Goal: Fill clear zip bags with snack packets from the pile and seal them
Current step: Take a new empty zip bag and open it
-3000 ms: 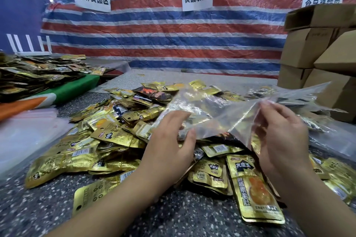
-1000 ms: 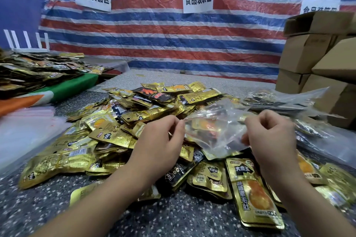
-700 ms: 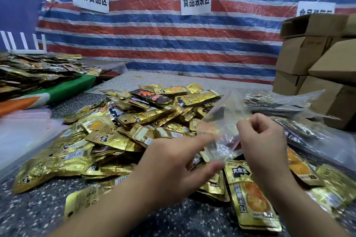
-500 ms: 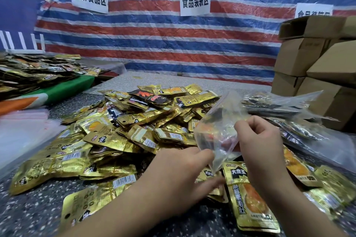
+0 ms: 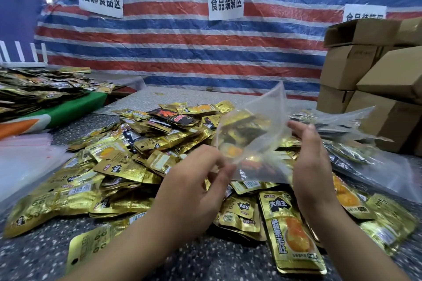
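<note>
Above the pile of gold snack packets (image 5: 127, 166), the clear zip bag (image 5: 251, 141) (packets already inside) has been lifted and spread wider than half a second ago. The left hand (image 5: 194, 187) pinches its lower edge; the right hand (image 5: 312, 157), fingers now straightened, holds its side.

Brown cardboard boxes (image 5: 370, 80) stand stacked at the right on the speckled table (image 5: 34, 255). Behind hangs a red, white and blue striped tarp (image 5: 182, 52) bearing white paper signs (image 5: 227, 2).
</note>
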